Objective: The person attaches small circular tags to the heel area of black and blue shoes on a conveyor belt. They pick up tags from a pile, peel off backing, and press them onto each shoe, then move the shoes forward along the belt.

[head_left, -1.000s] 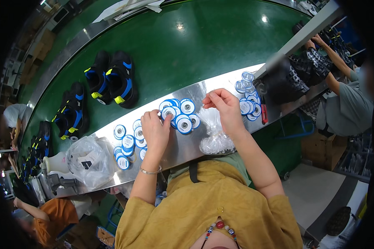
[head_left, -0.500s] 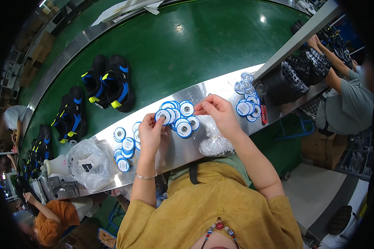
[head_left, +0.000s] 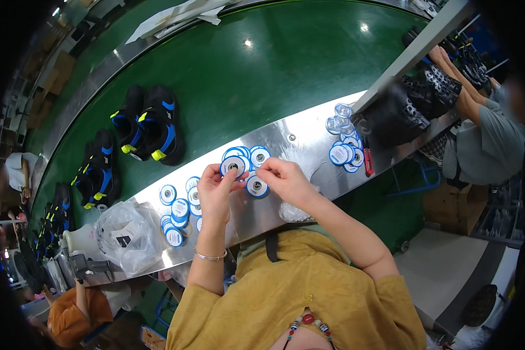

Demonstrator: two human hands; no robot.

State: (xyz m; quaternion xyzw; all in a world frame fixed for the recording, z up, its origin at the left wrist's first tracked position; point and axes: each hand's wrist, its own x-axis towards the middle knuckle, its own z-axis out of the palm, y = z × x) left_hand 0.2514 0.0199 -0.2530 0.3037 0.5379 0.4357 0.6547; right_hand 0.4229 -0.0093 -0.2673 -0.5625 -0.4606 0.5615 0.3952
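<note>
I see left hand (head_left: 216, 189) pinching blue-rimmed round disc (head_left: 234, 165), flat face up; right hand (head_left: 286, 181) fingertips pinching its right edge, above steel desk (head_left: 309, 131).

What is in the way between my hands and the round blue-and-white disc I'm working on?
Nothing visible. The left hand already holds the disc at its fingertips, and the right hand touches its edge, above the metal shelf.

Shoe factory assembly line. Green conveyor belt (head_left: 286, 76) carrying black-and-blue shoes (head_left: 151, 125); steel workbench (head_left: 309, 131) alongside. Seated workers on both sides.
</note>
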